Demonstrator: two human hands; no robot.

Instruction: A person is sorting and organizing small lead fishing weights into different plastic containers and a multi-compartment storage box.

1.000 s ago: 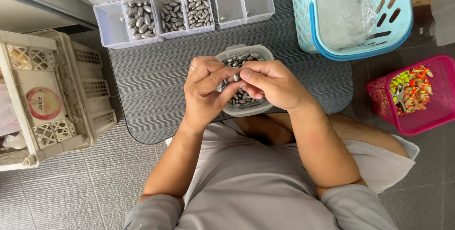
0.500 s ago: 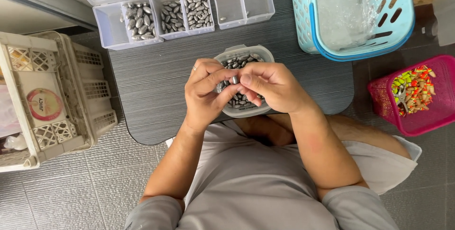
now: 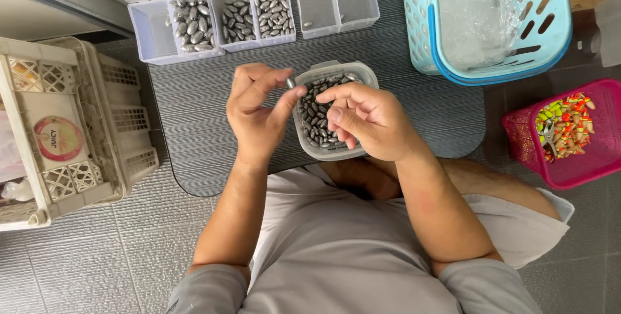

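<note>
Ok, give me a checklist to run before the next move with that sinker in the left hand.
1. Oval sinker pinched at left hand fingertips: ok.
2. Right hand empty: cannot tell, fingers curled.
3. Clear tub of sinkers flat on the grey mat: ok.
4. Divided organiser open, compartments reachable: ok.
5. Path from the tub to the organiser free of things: ok.
6. Which compartment matches this sinker: cannot tell.

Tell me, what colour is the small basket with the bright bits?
Pink basket, seen in the head view, to the person's right.
</note>
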